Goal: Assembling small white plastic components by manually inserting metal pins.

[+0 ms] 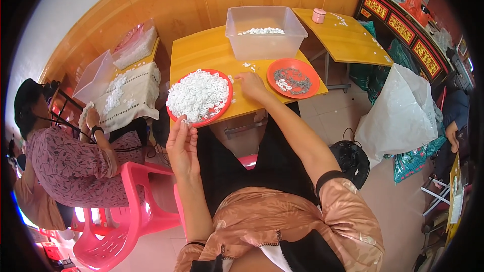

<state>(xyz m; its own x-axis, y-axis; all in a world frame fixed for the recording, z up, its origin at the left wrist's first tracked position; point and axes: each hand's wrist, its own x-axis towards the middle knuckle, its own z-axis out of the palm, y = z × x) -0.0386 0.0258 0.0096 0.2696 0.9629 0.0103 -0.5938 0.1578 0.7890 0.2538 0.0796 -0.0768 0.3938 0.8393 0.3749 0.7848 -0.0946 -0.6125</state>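
My left hand is raised at the near rim of a red plate heaped with small white plastic pieces. Its thumb and fingertips are pinched together on one small white piece. Over the table, between the two plates, is my right hand, its index finger stretched toward a few loose white bits beside the heap. I see nothing held in it. To its right, an orange-red plate carries small grey metal pieces and several white ones.
A clear plastic bin with white pieces stands at the back of the yellow table. At left, a person works by a cloth-covered table; a pink chair is close. A white sack and black bag stand right.
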